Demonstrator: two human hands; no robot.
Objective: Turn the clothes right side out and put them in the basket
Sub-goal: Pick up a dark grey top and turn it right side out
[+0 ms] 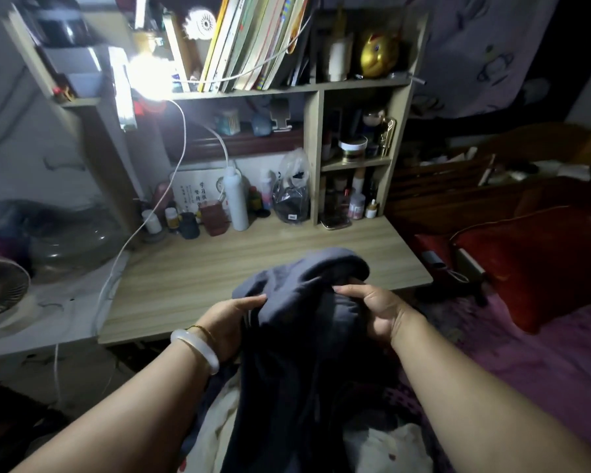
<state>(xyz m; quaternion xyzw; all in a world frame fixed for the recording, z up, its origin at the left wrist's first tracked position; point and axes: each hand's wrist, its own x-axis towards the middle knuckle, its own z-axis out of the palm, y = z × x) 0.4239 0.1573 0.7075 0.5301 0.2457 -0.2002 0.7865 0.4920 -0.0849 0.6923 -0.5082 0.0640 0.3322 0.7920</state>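
Observation:
A dark navy garment hangs in front of me, bunched at the top over the near edge of the wooden desk and trailing down toward my lap. My left hand, with a pale bangle on its wrist, grips the cloth's left side. My right hand pinches the cloth's upper right fold, thumb on top. No basket is in view. Light-coloured fabric lies under the garment at the bottom.
Bottles and jars line the back of the desk below a shelf unit with books. A bright lamp and its white cable are at left. A fan stands far left, a red pillow and purple bedding at right.

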